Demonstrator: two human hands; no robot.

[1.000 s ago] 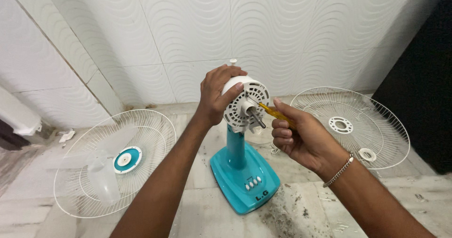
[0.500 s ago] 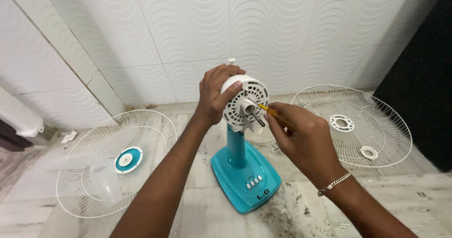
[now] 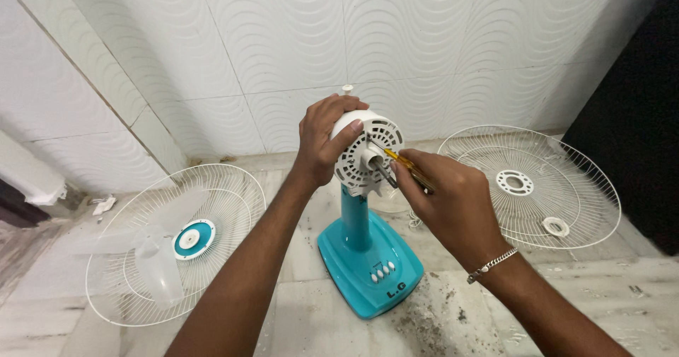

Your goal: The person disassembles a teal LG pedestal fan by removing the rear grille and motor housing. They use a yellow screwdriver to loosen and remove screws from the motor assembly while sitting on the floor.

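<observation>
Standing on marble floor, fan beside tiled wall

Light: even, soft, fairly bright, seemingly from above; no hard glare. White wall tiles show gentle shading along their wavy relief. Right edge falls into a dark, nearly black area (no detail readable there). Faint shadows under both forearms on the marble floor. Focus sharp at centre; wide-angle bending of tile lines toward the left edge. No motion blur.
</observation>
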